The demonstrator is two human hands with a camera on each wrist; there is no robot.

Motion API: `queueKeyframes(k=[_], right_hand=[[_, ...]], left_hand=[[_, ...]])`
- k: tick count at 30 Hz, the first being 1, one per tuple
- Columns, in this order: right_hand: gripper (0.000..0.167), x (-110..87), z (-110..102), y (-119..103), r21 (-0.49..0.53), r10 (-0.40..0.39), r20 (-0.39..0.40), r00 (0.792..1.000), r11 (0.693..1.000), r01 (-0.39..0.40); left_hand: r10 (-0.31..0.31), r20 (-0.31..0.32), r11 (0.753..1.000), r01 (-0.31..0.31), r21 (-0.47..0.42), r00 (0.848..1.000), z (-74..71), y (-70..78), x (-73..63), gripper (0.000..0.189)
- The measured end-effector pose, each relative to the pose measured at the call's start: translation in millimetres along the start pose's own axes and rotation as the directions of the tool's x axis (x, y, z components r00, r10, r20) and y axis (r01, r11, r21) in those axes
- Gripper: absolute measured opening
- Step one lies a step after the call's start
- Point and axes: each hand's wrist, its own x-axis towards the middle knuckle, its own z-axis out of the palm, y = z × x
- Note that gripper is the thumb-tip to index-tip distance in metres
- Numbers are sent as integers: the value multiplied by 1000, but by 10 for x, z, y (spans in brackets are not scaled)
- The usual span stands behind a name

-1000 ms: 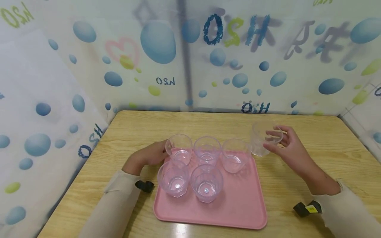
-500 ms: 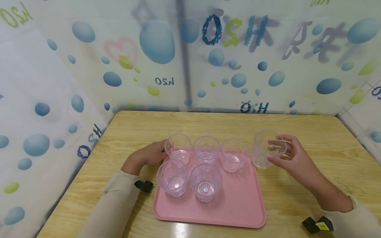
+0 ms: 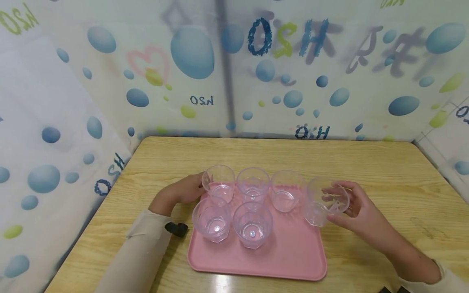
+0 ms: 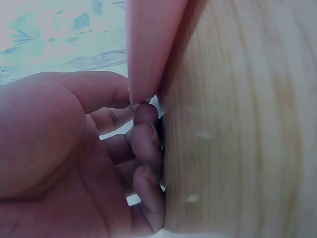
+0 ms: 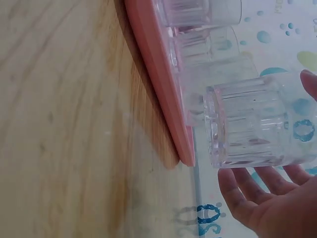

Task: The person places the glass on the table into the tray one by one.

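Observation:
In the head view my right hand (image 3: 366, 217) holds a clear plastic cup (image 3: 316, 203) by its right side, thumb in front and fingers behind. The cup is upright, over the right edge of a pink tray (image 3: 282, 258). In the right wrist view, a gap shows between the cup's base (image 5: 215, 129) and the tray (image 5: 163, 94). Several similar cups stand on the tray, including a back-right one (image 3: 287, 193) and a front one (image 3: 253, 228). My left hand (image 3: 185, 188) is at the tray's back-left corner; the left wrist view shows thumb and fingertips pinching the tray's rim (image 4: 146, 54).
The tray lies on a wooden table (image 3: 366, 158). Behind the table rises a pale wall covering (image 3: 238, 93) printed with blue and green drops. Another cup (image 3: 211, 221) stands at the tray's front left, close to my left wrist.
My right hand has brought the cup toward me, from behind the tray's right corner to over its right edge. My left hand stays at the tray's corner.

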Motion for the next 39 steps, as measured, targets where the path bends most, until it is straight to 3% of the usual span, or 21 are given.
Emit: queueKeyframes(k=[21, 29, 39], right_hand=[[76, -150, 229, -99, 64, -121, 114, 986, 991, 115], [79, -183, 346, -112, 1, 1, 124, 992, 1000, -1], [82, -171, 469, -37, 60, -13, 163, 986, 998, 3]], left_hand=[[-5, 6, 1000, 5, -5, 1000, 6, 25, 8, 54], [-2, 5, 1000, 2, -6, 1000, 19, 27, 12, 52], [14, -6, 1000, -14, 12, 1000, 1, 15, -13, 53]])
